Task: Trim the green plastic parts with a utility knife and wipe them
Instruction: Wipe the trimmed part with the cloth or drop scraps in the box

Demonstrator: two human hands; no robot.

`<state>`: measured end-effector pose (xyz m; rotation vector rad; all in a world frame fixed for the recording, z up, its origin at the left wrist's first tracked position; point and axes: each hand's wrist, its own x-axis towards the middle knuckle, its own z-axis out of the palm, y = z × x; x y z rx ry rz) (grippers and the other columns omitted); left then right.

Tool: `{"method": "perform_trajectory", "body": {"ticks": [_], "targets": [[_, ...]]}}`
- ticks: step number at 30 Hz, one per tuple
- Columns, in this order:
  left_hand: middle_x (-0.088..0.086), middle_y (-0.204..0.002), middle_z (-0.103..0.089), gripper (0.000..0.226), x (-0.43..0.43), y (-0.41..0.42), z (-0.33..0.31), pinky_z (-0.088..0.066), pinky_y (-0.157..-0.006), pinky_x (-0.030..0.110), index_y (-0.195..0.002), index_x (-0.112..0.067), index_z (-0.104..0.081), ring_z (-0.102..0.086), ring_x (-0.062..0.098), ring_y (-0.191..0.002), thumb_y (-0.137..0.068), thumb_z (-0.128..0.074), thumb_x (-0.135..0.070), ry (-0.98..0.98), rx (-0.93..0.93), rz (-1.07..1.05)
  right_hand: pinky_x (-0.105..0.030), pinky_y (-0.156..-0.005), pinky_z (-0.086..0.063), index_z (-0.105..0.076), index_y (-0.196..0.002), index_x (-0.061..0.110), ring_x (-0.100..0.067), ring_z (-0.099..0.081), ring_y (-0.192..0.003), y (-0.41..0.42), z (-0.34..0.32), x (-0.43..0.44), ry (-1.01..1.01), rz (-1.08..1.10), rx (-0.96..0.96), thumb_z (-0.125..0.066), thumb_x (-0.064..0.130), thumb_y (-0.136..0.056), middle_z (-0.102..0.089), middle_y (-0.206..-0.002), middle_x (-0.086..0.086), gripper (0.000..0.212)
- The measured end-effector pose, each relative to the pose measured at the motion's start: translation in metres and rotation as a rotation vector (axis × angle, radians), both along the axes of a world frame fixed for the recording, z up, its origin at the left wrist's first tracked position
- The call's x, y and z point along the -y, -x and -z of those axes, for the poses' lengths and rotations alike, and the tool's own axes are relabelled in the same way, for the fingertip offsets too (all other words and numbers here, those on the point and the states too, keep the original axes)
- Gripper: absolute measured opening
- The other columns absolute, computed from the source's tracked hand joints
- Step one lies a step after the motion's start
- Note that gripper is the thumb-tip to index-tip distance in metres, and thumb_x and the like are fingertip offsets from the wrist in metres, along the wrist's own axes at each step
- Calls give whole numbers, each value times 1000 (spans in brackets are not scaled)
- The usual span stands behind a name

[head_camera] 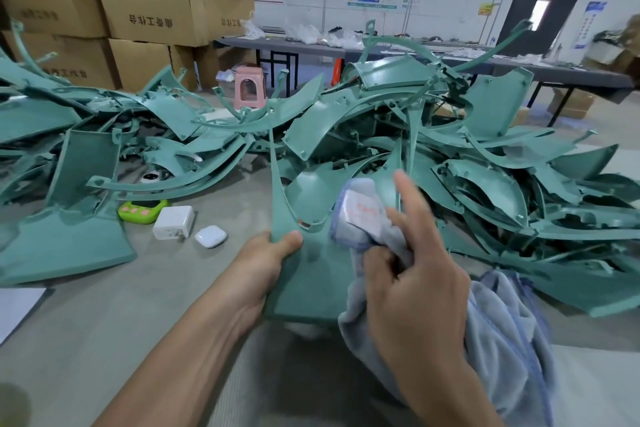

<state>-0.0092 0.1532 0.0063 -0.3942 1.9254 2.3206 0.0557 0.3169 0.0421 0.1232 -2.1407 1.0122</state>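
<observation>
The flat green plastic part (308, 274) I'm handling stands tilted close before me, my left hand (259, 267) pinching its left edge, my right hand (415, 288) clutching a blue-grey cloth (363, 218) over its face, forefinger straight, with the heap of green plastic parts (467, 156) behind

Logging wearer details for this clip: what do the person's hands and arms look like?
Both are bare. The left hand and right hand show no gloves, rings or watch, and no sleeves are in view.
</observation>
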Motion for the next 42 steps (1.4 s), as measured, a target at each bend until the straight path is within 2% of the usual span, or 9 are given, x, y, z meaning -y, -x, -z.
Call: {"method": "perform_trajectory", "body": {"ticks": [5, 8, 11, 15, 21, 27, 31, 38, 42], "targets": [[19, -98, -77, 24, 5, -4, -6, -59, -57, 34, -115, -20, -69, -74, 28, -72, -99, -57, -5, -103, -74, 122, 9, -74, -31, -52, -128, 40, 12, -58, -85, 6, -9, -1, -33, 15, -76, -61, 14, -96, -62, -91, 31, 43], [17, -96, -78, 18, 7, -6, -10, -59, -54, 32, -110, -14, -72, -76, 27, -73, -99, -58, -7, -144, -46, 56, 4, -61, -35, -72, -110, 26, 8, -56, -60, 20, -23, -31, 52, 206, -114, -66, 5, -93, -60, -73, 19, 28], [16, -92, -79, 15, 11, -5, -8, -58, -53, 33, -103, -12, -75, -77, 30, -74, -98, -61, -9, 34, -60, 74, -13, -67, -43, -77, -103, 22, -4, -59, -64, 31, -42, -67, 205, 355, -87, -62, 8, -91, -66, -75, 16, 24], [10, -90, -79, 12, 0, -8, -5, -58, -65, 31, -99, -14, -75, -76, 23, -76, -97, -65, -7, 248, -107, 323, -9, -70, -52, -76, -86, 36, 7, -68, -71, 29, -51, -52, 25, -99, 119, -71, 12, -89, -72, -76, 28, 25], [-18, -72, -74, 33, -18, -14, 3, -47, -62, 9, -71, -41, -75, -65, -9, -69, -80, -68, -11, 487, -232, 463, -37, -75, -55, -71, -102, 18, -23, -66, -91, 38, -5, 4, -701, -280, 236, -56, 17, -97, -70, -101, -1, 15], [-10, -78, -77, 17, -21, -13, 2, -48, -60, 9, -80, -26, -75, -67, -6, -69, -81, -74, -8, 457, -245, 450, -39, -67, -34, -53, -82, 13, -23, -41, -73, 68, -8, 15, -686, -238, 300, -60, 7, -91, -51, -85, -8, 13], [0, -91, -79, 10, -26, -21, -1, -55, -71, 22, -96, -18, -76, -73, 9, -85, -93, -71, -8, 368, -218, 452, -35, -67, -29, -44, -80, 18, -29, -54, -76, 86, -15, 8, -707, -148, 235, -59, 4, -90, -56, -88, -8, 22], [-10, -82, -78, 20, -32, -22, 2, -52, -59, 16, -102, -21, -73, -72, 2, -71, -95, -65, -5, 455, -174, 438, -39, -77, -52, -63, -90, 11, -24, -62, -81, 106, -43, -24, -546, 93, 272, -54, 9, -98, -60, -95, -2, 12], [-9, -80, -78, 23, -33, -19, 4, -56, -66, 18, -97, -18, -73, -74, 8, -78, -92, -69, 4, 375, -153, 398, -36, -73, -58, -68, -91, 15, -22, -65, -77, 68, -32, -11, -610, -279, 499, -64, 10, -95, -65, -83, 0, 7]]}}
